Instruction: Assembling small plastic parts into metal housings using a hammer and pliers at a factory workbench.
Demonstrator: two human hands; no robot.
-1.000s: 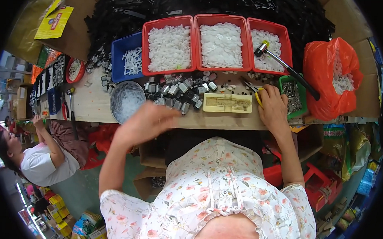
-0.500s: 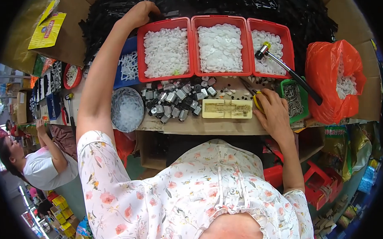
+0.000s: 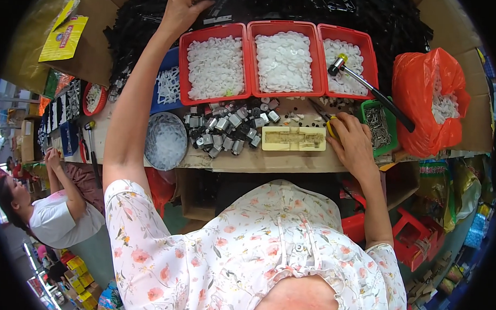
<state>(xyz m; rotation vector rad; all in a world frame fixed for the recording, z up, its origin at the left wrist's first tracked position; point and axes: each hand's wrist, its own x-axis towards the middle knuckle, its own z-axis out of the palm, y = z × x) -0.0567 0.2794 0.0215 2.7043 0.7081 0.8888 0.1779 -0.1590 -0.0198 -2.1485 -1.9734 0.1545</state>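
My left hand (image 3: 185,10) is stretched over the heap of black plastic parts (image 3: 297,6) at the back. Its thumb and fingers are slightly apart, with nothing visible between them. My right hand (image 3: 353,139) is closed around yellow-handled pliers (image 3: 331,127), whose dark jaws point away to the left. Just left of that hand lies a cream plastic fixture (image 3: 293,140) with a shaped recess. Beyond it are small loose black and white pieces. A pile of small silvery motors (image 3: 221,127) lies left of the fixture.
Three red bins (image 3: 250,62) hold white plastic parts; a hammer (image 3: 389,102) rests across the right one. Around them are a blue tray (image 3: 159,105), a round bowl (image 3: 166,141), a green screw box (image 3: 390,143) and a red bag (image 3: 419,101). A co-worker (image 3: 65,214) sits left.
My left hand has moved farther back over the black heap, and its fingers now show beyond the left red bin. My right hand stays on the pliers.
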